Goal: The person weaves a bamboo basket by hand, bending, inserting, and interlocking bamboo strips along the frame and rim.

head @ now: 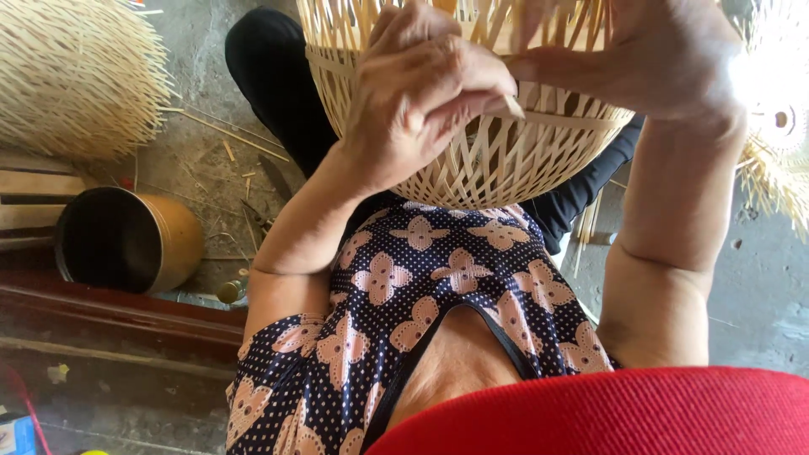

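Note:
A round basket (497, 160) woven from pale bamboo strips rests in my lap, its open lattice bulging toward me. My left hand (421, 93) presses on the horizontal band of the basket, thumb and fingers pinched around a thin bamboo strip (512, 108). My right hand (649, 59) grips the basket's upper right side, fingers hooked over the upright strips near the left thumb. Both forearms reach up from my patterned dark top.
An unfinished bamboo basket (76, 76) with bristling loose ends lies at the upper left on the concrete floor. A dark metal can (126, 240) lies on its side beside it. Another bristly bamboo piece (779, 126) sits at the right. Loose bamboo slivers (232, 139) litter the floor.

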